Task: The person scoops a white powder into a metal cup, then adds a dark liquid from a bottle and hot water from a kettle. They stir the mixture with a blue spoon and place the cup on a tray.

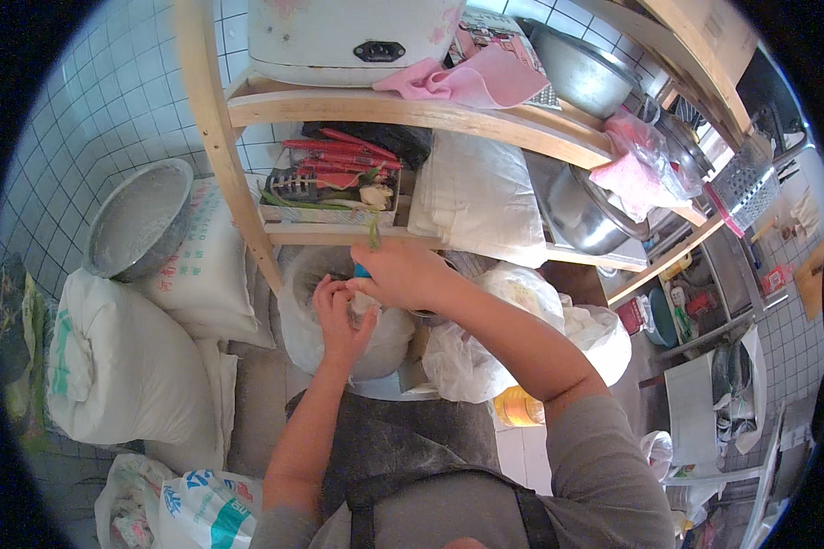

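My right hand (402, 274) is closed around a blue-handled tool (362, 271), most of which my fingers hide. Just below it, my left hand (343, 319) curls its fingers and thumb about a small pale thing (362, 302), too covered to name. Both hands are close together over a bin lined with a whitish plastic bag (302, 343). Past my right knuckles, a green stalk (374, 232) hangs at the edge of the lower shelf.
Wooden shelving (412, 110) crosses in front, holding a box of red packets (336, 165) and folded white cloth (481, 192). Stuffed white sacks (123, 364) and a metal basin (141, 216) stand left. Plastic bags (467, 360) and a yellow-orange container (518, 406) lie right.
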A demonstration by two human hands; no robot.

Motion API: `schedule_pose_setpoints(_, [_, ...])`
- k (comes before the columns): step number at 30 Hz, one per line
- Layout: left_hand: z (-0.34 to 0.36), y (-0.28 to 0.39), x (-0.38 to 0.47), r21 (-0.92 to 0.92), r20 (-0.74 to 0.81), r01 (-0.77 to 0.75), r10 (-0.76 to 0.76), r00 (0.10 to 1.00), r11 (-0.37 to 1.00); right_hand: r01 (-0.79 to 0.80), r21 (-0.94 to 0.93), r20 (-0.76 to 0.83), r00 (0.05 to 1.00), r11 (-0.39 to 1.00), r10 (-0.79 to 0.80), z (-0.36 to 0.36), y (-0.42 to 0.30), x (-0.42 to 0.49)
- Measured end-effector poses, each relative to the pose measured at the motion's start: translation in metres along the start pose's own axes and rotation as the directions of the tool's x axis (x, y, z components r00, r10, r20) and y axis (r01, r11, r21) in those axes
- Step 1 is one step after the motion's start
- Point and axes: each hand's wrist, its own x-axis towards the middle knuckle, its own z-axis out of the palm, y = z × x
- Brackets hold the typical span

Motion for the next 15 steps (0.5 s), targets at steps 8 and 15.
schedule_pose_setpoints(8, [0.001,-0.003,-0.003,0.007,-0.013,-0.006,0.006,1.0,1.0,-0.017,0.073,0.039,0.999,0.997,0.015,0.019,0.007,0.001])
schedule_pose_setpoints(15, [0.001,-0.002,-0.001,0.042,-0.016,-0.054,0.054,0.998,0.998,0.023,0.05,-0.022,1.0,0.998,-0.022,0.032,0.005,-0.001])
